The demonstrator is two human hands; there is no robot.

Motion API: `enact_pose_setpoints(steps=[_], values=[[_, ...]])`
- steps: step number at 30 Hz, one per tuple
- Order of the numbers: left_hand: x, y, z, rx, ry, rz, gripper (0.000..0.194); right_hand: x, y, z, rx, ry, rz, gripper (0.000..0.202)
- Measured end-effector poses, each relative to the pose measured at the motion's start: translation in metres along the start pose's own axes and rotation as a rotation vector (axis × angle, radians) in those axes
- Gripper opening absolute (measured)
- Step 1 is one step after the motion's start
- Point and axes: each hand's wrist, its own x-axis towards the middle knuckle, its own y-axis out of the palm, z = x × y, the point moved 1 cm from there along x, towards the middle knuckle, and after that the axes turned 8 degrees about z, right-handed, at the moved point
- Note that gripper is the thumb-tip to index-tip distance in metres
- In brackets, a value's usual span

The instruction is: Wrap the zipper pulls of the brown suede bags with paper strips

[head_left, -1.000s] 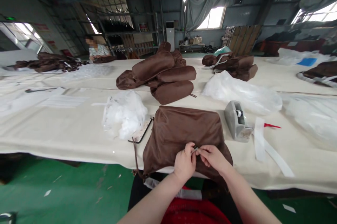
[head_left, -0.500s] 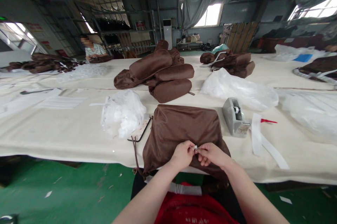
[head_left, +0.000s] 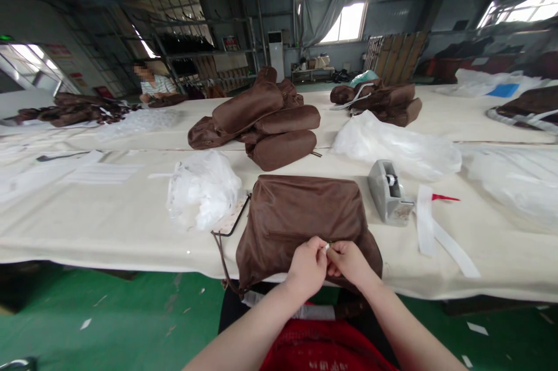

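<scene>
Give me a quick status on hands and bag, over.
Left hand and right hand pinching small white piece. Brown bag lying beneath them at table edge. Tape dispenser beside bag, clear of hands.

2 hands pinching small white piece, over 1 brown bag, on cream table

The bag is dark brown and soft, with a slight sheen and creases. It lies at the near edge of the pale surface, narrower at its far side and flaring toward the near one. A thin brown cord trails from its left corner, and a strap partly wrapped in whitish covering sits below. Over its near half, a tiny white piece is pinched between left hand and right hand.
</scene>
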Motion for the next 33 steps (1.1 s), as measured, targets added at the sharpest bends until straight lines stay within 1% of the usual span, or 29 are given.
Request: enact_pose_setpoints(steps=[2, 4, 6, 9, 11, 13, 15, 16, 17, 18, 20, 21, 23, 24, 28, 33], values=[[-0.002, 0.000, -0.003, 0.113, 0.054, -0.066, 0.016, 0.001, 0.001, 0.000, 0.000, -0.004, -0.050, 0.030], [-0.003, 0.002, -0.003, 0.152, 0.072, -0.092, 0.017, 0.002, 0.000, 0.000, 0.022, -0.013, -0.083, 0.032], [-0.003, 0.003, -0.001, 0.152, 0.069, -0.097, 0.017, 0.002, 0.000, 0.000, 0.073, -0.026, -0.084, 0.031], [-0.004, 0.004, 0.000, 0.164, 0.071, -0.117, 0.017, 0.000, -0.001, 0.001, 0.183, -0.050, -0.050, 0.027], [-0.005, 0.006, 0.000, 0.192, 0.086, -0.127, 0.017, -0.004, 0.000, 0.002, 0.345, -0.065, -0.019, 0.023], [-0.006, 0.008, 0.000, 0.203, 0.093, -0.133, 0.019, -0.008, 0.002, 0.003, 0.570, -0.070, 0.009, 0.020], [-0.007, 0.011, 0.001, 0.181, 0.061, -0.154, 0.024, -0.011, 0.006, 0.003, 0.749, -0.070, 0.019, 0.022], [-0.007, 0.011, 0.002, 0.162, 0.027, -0.173, 0.028, -0.012, 0.008, 0.003, 0.785, -0.072, 0.014, 0.023], [-0.008, 0.011, 0.003, 0.148, -0.013, -0.193, 0.030, -0.013, 0.010, 0.003, 0.801, -0.075, 0.006, 0.024], [-0.008, 0.011, 0.004, 0.146, -0.050, -0.206, 0.028, -0.013, 0.011, 0.002, 0.806, -0.080, 0.001, 0.025], [-0.008, 0.008, 0.006, 0.185, -0.085, -0.195, 0.014, -0.013, 0.012, 0.001, 0.803, -0.085, 0.005, 0.026], [-0.008, 0.006, 0.006, 0.219, -0.079, -0.178, 0.015, -0.013, 0.012, 0.001, 0.799, -0.086, 0.011, 0.027], [-0.009, 0.002, 0.005, 0.278, -0.040, -0.158, 0.026, -0.013, 0.011, 0.000, 0.778, -0.085, 0.022, 0.029], [-0.010, 0.000, 0.004, 0.288, -0.016, -0.161, 0.027, -0.012, 0.010, -0.001, 0.760, -0.084, 0.027, 0.030], [-0.012, -0.004, -0.001, 0.233, 0.067, -0.195, 0.018, -0.012, 0.007, -0.003, 0.693, -0.086, 0.061, 0.034], [-0.014, 0.000, -0.001, 0.142, 0.117, -0.226, 0.020, -0.012, 0.006, -0.005, 0.642, -0.094, 0.083, 0.041]])
